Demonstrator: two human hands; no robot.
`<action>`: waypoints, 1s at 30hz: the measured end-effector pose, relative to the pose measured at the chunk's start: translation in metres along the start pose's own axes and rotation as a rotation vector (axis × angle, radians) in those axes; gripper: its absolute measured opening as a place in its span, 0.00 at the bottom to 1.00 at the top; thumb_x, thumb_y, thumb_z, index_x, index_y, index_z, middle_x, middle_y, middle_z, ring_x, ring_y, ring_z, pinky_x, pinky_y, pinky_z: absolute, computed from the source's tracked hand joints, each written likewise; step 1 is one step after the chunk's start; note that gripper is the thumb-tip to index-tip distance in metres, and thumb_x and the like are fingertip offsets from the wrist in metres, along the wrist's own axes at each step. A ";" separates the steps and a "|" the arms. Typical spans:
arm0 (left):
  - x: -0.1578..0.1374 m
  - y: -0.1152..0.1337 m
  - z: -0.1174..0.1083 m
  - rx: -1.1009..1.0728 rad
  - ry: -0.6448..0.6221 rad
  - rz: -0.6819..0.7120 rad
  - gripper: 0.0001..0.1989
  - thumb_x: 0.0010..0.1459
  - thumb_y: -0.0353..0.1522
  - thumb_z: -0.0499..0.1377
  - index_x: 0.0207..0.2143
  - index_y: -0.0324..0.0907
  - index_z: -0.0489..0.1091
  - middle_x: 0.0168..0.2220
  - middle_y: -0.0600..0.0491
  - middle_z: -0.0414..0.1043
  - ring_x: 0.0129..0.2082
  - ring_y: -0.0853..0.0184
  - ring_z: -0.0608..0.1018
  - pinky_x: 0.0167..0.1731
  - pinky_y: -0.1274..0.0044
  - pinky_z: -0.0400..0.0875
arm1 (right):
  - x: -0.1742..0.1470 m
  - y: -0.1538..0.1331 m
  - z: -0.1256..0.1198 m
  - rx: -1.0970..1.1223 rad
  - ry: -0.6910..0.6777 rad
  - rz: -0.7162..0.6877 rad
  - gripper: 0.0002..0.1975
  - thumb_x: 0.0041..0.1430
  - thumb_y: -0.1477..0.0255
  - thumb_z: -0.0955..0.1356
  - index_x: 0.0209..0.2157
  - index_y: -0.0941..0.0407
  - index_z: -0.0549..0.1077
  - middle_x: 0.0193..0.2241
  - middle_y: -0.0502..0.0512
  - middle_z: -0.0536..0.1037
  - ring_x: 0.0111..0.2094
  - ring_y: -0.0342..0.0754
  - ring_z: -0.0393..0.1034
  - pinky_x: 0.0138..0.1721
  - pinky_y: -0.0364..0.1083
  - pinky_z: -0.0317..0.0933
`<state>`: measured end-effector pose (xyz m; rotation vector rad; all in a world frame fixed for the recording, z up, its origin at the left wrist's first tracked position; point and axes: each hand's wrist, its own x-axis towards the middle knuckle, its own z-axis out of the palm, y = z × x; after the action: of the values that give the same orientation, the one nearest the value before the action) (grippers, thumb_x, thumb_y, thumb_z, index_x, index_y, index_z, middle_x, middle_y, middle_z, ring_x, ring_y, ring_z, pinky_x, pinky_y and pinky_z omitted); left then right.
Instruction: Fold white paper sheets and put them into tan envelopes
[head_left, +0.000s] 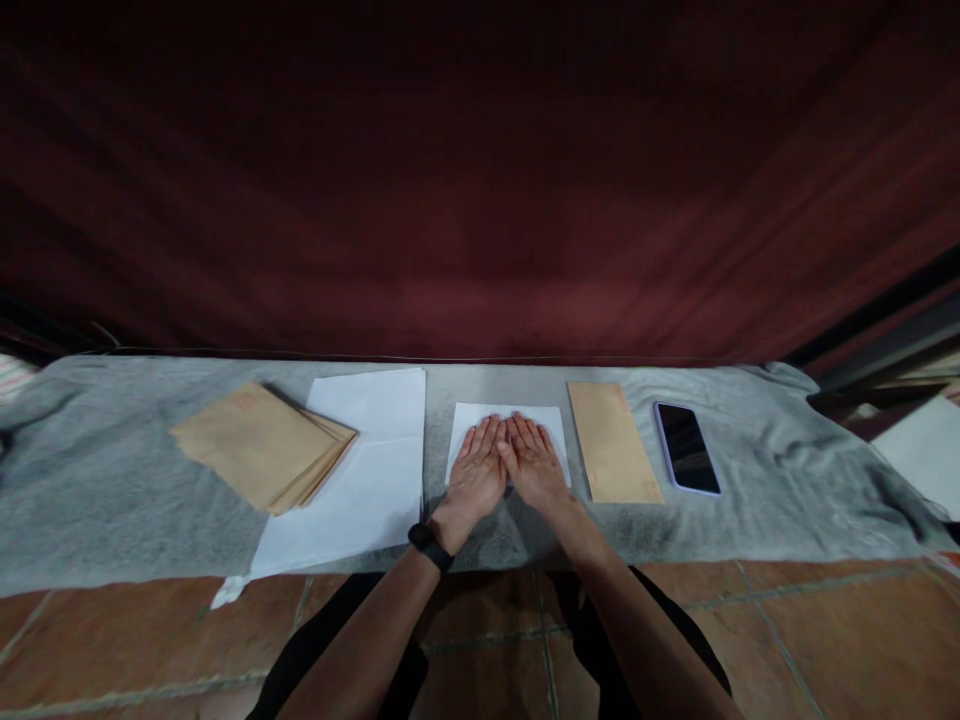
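A small white sheet of paper (466,414), perhaps folded, lies in front of me on the grey cloth. My left hand (480,468) rests flat on its left half, fingers stretched forward. Beside it my right hand (531,462) presses flat on the right half, and the two hands touch along their inner edges. Much of the paper is hidden under them. Just right of the paper is a single brown envelope (613,442), lying flat. To the left, large white sheets (379,450) lie partly under a fanned pile of brown envelopes (251,440).
A phone (688,448) with a dark screen lies at the right of the grey cloth (780,460). A dark red curtain (480,250) hangs behind the far edge. Below the near edge are brown floor tiles (150,640). More papers (919,450) show at the far right.
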<state>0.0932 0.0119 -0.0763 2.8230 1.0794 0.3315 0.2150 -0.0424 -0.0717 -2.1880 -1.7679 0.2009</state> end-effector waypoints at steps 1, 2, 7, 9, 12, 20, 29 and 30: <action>0.000 -0.002 0.001 0.005 0.005 -0.012 0.28 0.69 0.30 0.41 0.68 0.30 0.54 0.71 0.41 0.52 0.72 0.60 0.52 0.70 0.63 0.50 | 0.000 0.001 0.002 -0.017 0.011 0.003 0.32 0.75 0.58 0.49 0.70 0.61 0.55 0.70 0.60 0.54 0.72 0.52 0.45 0.71 0.57 0.42; -0.001 -0.005 0.001 0.008 0.015 -0.028 0.28 0.69 0.30 0.41 0.68 0.30 0.54 0.71 0.41 0.52 0.72 0.60 0.51 0.70 0.63 0.50 | 0.000 0.003 0.004 -0.035 0.027 0.006 0.31 0.75 0.58 0.49 0.70 0.61 0.55 0.70 0.60 0.54 0.72 0.53 0.46 0.71 0.57 0.42; -0.002 -0.017 0.002 0.016 0.054 -0.108 0.29 0.69 0.33 0.42 0.70 0.31 0.51 0.71 0.41 0.52 0.72 0.60 0.51 0.70 0.63 0.50 | -0.002 0.015 0.010 -0.123 0.126 0.002 0.32 0.75 0.59 0.52 0.69 0.65 0.56 0.69 0.66 0.56 0.71 0.55 0.49 0.69 0.58 0.45; -0.003 -0.020 0.002 0.023 0.050 -0.132 0.30 0.69 0.32 0.42 0.70 0.30 0.51 0.71 0.40 0.51 0.72 0.60 0.51 0.70 0.63 0.49 | -0.004 0.019 0.011 -0.149 0.163 0.001 0.32 0.74 0.59 0.52 0.69 0.66 0.56 0.69 0.68 0.57 0.70 0.56 0.50 0.69 0.58 0.46; -0.005 -0.022 0.001 0.035 0.054 -0.169 0.30 0.68 0.32 0.42 0.70 0.29 0.50 0.71 0.38 0.49 0.72 0.59 0.51 0.70 0.63 0.49 | -0.005 0.025 0.012 -0.179 0.201 0.005 0.33 0.74 0.59 0.53 0.68 0.68 0.56 0.68 0.70 0.58 0.70 0.58 0.51 0.68 0.58 0.48; -0.011 -0.028 0.001 0.056 0.091 -0.202 0.30 0.68 0.31 0.43 0.69 0.27 0.50 0.71 0.36 0.48 0.72 0.56 0.51 0.69 0.61 0.51 | -0.010 0.035 0.012 -0.213 0.252 0.002 0.34 0.74 0.57 0.54 0.68 0.69 0.55 0.68 0.71 0.58 0.69 0.60 0.53 0.67 0.59 0.51; -0.016 -0.029 0.003 0.045 0.131 -0.271 0.31 0.68 0.32 0.44 0.69 0.27 0.49 0.70 0.35 0.51 0.71 0.54 0.53 0.68 0.60 0.53 | -0.017 0.042 0.012 -0.240 0.298 0.019 0.33 0.74 0.59 0.54 0.68 0.71 0.57 0.67 0.74 0.60 0.67 0.62 0.57 0.64 0.59 0.54; -0.017 -0.029 0.003 0.042 0.134 -0.279 0.31 0.68 0.32 0.44 0.70 0.27 0.49 0.70 0.35 0.51 0.72 0.54 0.53 0.68 0.60 0.53 | -0.019 0.042 0.012 -0.243 0.305 0.024 0.33 0.74 0.59 0.55 0.67 0.70 0.57 0.67 0.75 0.60 0.66 0.62 0.57 0.64 0.59 0.55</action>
<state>0.0634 0.0221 -0.0866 2.6661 1.5016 0.4802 0.2461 -0.0664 -0.0983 -2.2564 -1.6653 -0.3439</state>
